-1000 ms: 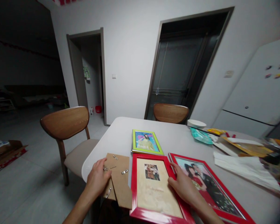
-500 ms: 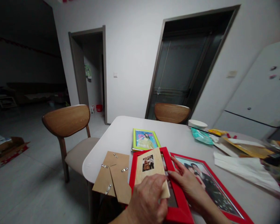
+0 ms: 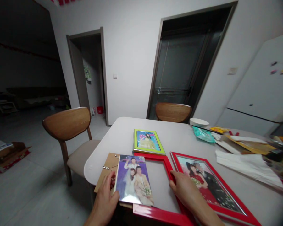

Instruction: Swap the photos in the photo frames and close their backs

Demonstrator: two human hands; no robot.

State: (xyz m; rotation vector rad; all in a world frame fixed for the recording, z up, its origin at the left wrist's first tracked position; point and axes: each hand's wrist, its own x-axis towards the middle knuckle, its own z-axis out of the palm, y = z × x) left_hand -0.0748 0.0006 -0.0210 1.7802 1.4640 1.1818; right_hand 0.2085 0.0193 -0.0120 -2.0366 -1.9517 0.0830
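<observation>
Gripping photo by left hand, right hand on red frame

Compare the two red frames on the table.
The near red frame is empty, its glass bare; the right red frame holds a photo of a couple. The near one lies square to the person, with the right hand on its edge; the right one lies angled, untouched. Both lie flat on the table.

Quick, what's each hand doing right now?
Left hand: holding the wedding photo by its left edge.
Right hand: open, resting on the empty red frame.
</observation>
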